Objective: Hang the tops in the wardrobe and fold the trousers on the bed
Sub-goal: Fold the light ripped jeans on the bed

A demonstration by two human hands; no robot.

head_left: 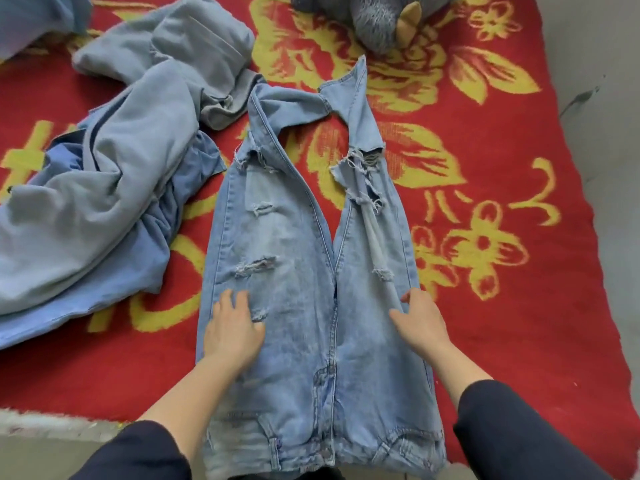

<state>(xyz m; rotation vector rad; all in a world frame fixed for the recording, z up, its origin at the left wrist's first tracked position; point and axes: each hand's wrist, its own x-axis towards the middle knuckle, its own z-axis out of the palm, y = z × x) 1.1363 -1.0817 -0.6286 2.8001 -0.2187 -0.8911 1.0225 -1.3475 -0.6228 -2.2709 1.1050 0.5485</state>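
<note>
Light blue ripped jeans (294,271) lie spread flat on the bed, waistband toward me, legs pointing away and splayed apart. My left hand (233,329) rests flat on the left thigh with fingers spread. On the right thigh, my right hand (420,322) lies near the outer seam, fingers fairly straight, thumb at the edge of the denim. A heap of grey-blue and blue garments (104,202) lies to the left of the jeans.
A red blanket with yellow flowers (485,168) covers the bed. A grey plush toy (381,19) sits at the far edge. Another pale blue garment (34,22) shows at the top left. Grey floor (616,168) runs along the right side.
</note>
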